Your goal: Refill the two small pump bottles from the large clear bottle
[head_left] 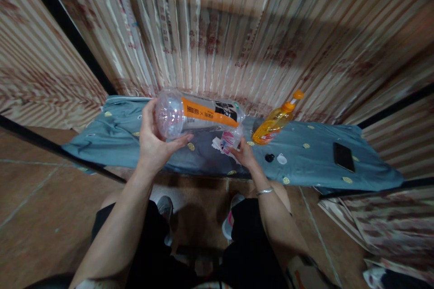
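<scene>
Clear plastic, wrapped in an orange and grey label, forms the large bottle [206,110] that I have in front of me, held sideways over the surface, left of its middle and nearer the back edge. Its broad base faces the left edge and its narrow end the right. My left hand [152,137] grasps the base end, thumb along the near side, fingers round the far side. My right hand [244,151] is at the narrow end, beside a pink-marked clear piece [230,140]; I cannot tell which of the two its fingers are on, or how firmly. White paper [217,143] shows just beside that piece.

Blue-grey cloth [312,162] covers the surface, with room from my left hand to the left edge. Past my right hand, a yellow bottle [273,124] with an orange pump top stands towards the back edge, and a small black item [269,157] and a small white item [281,159] lie near the front edge. A stretch of cloth separates them from the black phone [343,156] by the right edge. Striped curtain [217,31] rises behind the back edge.
</scene>
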Demonstrator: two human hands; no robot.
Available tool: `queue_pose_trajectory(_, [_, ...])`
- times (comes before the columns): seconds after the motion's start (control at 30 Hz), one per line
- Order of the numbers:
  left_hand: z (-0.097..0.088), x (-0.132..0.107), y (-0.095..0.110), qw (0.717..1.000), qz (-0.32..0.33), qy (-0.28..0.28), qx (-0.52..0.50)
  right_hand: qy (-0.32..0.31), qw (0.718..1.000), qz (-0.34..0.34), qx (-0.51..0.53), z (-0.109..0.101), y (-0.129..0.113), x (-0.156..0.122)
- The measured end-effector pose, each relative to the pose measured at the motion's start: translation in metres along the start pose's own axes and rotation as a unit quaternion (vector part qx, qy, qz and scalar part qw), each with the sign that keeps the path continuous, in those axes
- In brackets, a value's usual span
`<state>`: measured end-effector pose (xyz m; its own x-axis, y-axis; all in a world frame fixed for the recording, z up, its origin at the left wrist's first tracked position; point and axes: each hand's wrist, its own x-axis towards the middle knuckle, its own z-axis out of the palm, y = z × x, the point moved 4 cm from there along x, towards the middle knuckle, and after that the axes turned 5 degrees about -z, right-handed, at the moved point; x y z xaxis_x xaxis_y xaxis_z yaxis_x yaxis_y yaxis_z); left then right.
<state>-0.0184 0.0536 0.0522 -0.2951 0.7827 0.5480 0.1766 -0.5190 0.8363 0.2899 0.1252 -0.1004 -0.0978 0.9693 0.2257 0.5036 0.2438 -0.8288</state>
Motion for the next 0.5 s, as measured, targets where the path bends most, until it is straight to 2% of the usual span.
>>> queue_pose_trajectory(0.5, [0.0000,-0.0009,-0.0009,1.000,0.014,-0.001,0.005,-0.003,1.000,-0.004,0.006,0.0009,0.0024,0.0008])
